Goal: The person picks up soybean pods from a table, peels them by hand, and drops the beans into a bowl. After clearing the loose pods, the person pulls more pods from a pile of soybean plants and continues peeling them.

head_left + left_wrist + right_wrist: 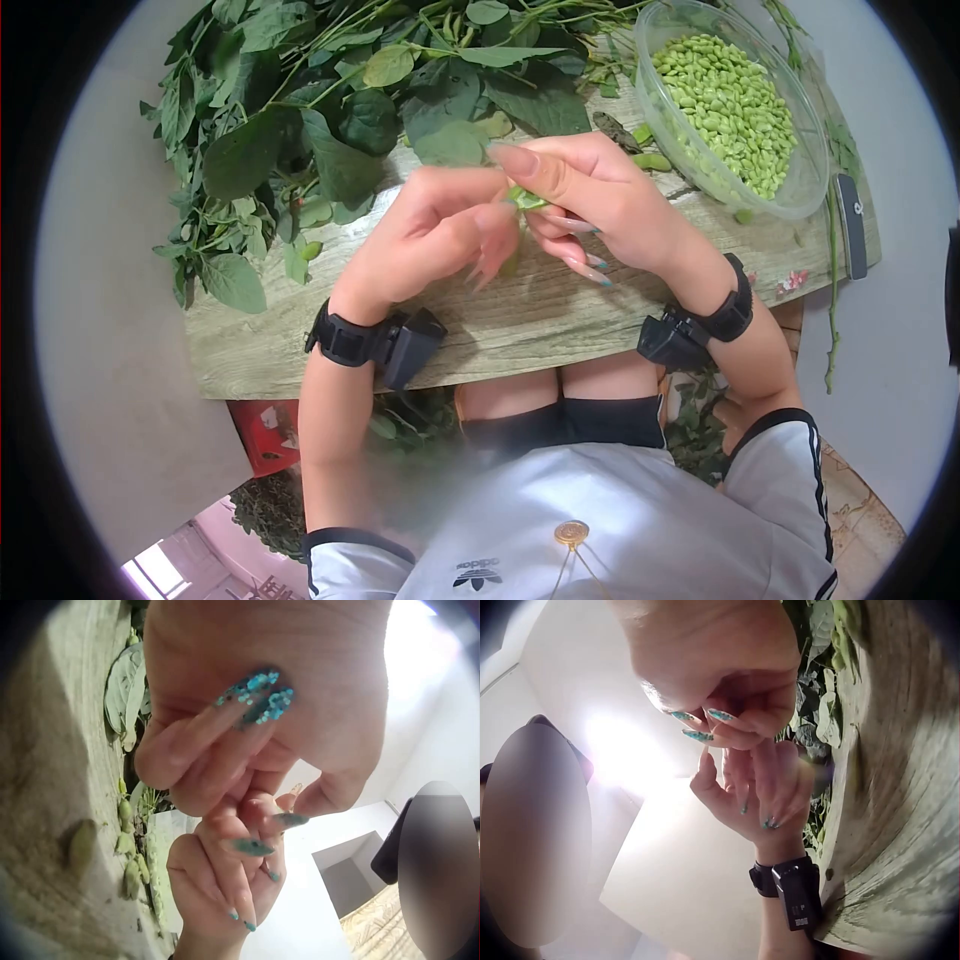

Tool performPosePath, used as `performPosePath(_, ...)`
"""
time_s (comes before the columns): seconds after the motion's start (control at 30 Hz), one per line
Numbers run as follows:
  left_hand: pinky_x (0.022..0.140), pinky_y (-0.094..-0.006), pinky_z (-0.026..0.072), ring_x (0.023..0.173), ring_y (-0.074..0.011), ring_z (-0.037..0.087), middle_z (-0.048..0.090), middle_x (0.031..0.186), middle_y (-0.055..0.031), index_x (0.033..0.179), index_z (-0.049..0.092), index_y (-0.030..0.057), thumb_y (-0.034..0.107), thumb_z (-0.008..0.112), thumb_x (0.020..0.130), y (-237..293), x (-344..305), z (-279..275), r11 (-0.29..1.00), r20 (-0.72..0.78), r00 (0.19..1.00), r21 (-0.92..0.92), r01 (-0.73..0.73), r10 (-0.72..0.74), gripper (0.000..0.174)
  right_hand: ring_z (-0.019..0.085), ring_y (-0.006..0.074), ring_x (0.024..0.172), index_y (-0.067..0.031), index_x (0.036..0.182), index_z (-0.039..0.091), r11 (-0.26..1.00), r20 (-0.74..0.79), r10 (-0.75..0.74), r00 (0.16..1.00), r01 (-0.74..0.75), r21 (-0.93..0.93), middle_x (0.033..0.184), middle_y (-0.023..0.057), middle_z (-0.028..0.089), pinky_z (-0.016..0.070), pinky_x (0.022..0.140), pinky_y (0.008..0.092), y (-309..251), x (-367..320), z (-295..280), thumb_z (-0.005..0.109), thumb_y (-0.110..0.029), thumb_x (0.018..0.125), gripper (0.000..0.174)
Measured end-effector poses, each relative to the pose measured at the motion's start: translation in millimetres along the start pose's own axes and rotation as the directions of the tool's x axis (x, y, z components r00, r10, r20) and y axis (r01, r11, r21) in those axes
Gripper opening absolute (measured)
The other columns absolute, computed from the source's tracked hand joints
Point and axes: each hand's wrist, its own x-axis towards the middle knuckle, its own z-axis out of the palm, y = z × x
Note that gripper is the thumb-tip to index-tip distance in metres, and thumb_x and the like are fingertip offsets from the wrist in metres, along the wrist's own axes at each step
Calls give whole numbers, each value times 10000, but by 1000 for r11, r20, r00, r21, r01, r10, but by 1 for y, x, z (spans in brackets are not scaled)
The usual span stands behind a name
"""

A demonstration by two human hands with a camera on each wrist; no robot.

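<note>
A green pod [527, 199] is pinched between the two hands above the wooden table [300, 345]. The left hand [430, 235] has its fingers curled round the pod's left end. From the other side the right hand [620, 205] grips it with thumb and fingers. In the left wrist view the left hand [262, 712] shows curled fingers with glittery blue nails; the pod is hidden there. The right wrist view has the right hand [720, 675] bent against the left hand [761, 787].
A clear tub [812, 190] of shelled green beans [730, 115] stands at the back right. Leafy stems [340, 130] cover the table's back left. A dark phone-like object [851, 228] lies at the right edge. Loose pods [652, 161] lie beside the tub.
</note>
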Motion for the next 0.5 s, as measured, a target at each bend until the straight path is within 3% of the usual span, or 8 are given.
performPosePath(0.07, 536, -250, 396, 564, -88, 510, 596, 632, -17, 742, 563, 27, 224, 484, 940, -1, 0, 2, 999, 5, 999, 23, -43, 43, 290, 431, 42, 423, -25, 836, 616, 1000, 12, 7, 1000, -7, -20, 566, -38, 456, 331, 391, 198, -3, 0, -2, 507, -427, 1019, 455)
performPosePath(0.2, 607, -312, 462, 583, -179, 563, 596, 629, -64, 784, 542, -6, 209, 444, 948, -2, 2, 3, 992, 23, 998, 111, -63, 60, 288, 422, 40, 416, -30, 813, 616, 988, -24, 67, 997, -70, -137, 567, -31, 477, 310, 386, 201, -6, 1, -6, 508, -398, 1023, 438)
performPosePath(0.37, 615, -324, 464, 602, -199, 569, 593, 625, -79, 777, 531, -13, 183, 423, 939, -1, 5, 9, 986, 1, 1000, 165, -28, 29, 276, 472, 61, 408, -21, 777, 602, 953, -133, 88, 987, -123, -278, 539, -21, 491, 363, 396, 209, -8, 1, -2, 493, -363, 1031, 440)
performPosePath(0.5, 615, -345, 464, 594, -217, 563, 595, 633, -92, 812, 530, -16, 173, 400, 939, -9, 6, 10, 986, -59, 998, 163, 31, -22, 262, 504, 79, 411, -11, 783, 604, 960, -147, 83, 986, -119, -252, 513, -20, 475, 400, 410, 220, -3, 1, 3, 490, -348, 1033, 435)
